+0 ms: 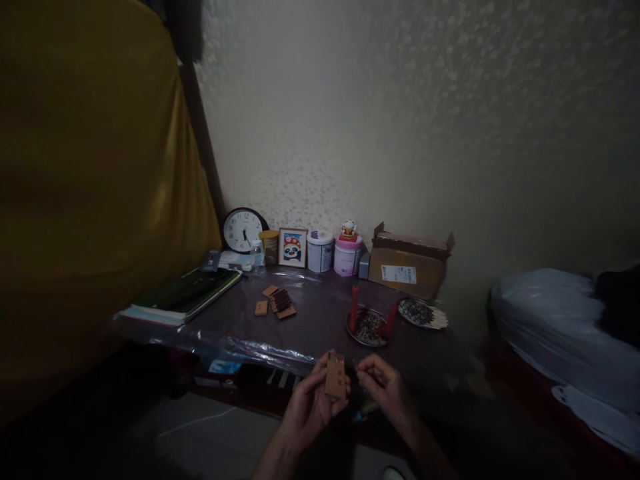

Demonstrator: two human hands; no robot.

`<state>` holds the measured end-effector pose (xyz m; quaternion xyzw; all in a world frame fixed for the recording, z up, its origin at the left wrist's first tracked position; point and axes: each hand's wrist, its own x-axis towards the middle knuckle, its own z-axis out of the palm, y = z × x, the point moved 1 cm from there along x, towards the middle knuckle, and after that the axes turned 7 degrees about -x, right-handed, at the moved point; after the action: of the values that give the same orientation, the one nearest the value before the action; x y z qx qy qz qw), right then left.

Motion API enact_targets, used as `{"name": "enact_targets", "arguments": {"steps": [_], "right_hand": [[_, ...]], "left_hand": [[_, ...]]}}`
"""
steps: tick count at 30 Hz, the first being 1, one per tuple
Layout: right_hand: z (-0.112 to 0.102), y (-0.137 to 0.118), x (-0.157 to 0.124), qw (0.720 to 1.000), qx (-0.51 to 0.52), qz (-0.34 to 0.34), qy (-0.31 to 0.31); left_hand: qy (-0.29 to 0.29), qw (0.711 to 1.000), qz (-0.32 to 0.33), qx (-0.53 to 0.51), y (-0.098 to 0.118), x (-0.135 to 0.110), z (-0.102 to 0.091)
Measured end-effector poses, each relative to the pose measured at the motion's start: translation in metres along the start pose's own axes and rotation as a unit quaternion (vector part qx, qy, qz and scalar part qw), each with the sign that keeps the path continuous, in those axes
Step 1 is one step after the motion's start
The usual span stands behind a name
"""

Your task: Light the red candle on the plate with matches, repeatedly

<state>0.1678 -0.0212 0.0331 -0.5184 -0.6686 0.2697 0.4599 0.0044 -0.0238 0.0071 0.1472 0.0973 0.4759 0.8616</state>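
Note:
My left hand (309,400) is closed around a small brown matchbox (335,377), held upright in front of the table edge. My right hand (385,390) is pinched shut just to the right of the box, its fingertips close to it; what it pinches is too small and dark to make out. Beyond the hands, on the dark table (320,320), a round metal dish (369,327) holds two red candles (355,308) standing in it. More brown matchboxes (278,302) lie scattered at the table's middle.
A plate of spent matchsticks (421,313) lies right of the dish. Along the wall stand a clock (243,230), a framed picture (293,247), two tubs (320,251), and a cardboard box (410,263). Books (185,297) lie at left. A covered bundle (555,327) sits at right.

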Motion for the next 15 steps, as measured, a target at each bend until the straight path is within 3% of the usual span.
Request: {"name": "enact_targets", "arguments": {"steps": [5,12,15], "right_hand": [[0.002,-0.006,-0.003,1.0,0.021,0.001,0.004],[0.01,-0.006,-0.006,0.995,0.061,-0.069,0.027],[0.012,-0.006,-0.006,0.996,0.06,-0.065,0.032]], "left_hand": [[-0.007,1.0,0.018,-0.005,0.0,0.002,-0.003],[-0.001,0.999,0.043,-0.018,0.0,0.002,-0.002],[0.001,0.998,0.05,-0.036,0.0,0.003,-0.002]]}}
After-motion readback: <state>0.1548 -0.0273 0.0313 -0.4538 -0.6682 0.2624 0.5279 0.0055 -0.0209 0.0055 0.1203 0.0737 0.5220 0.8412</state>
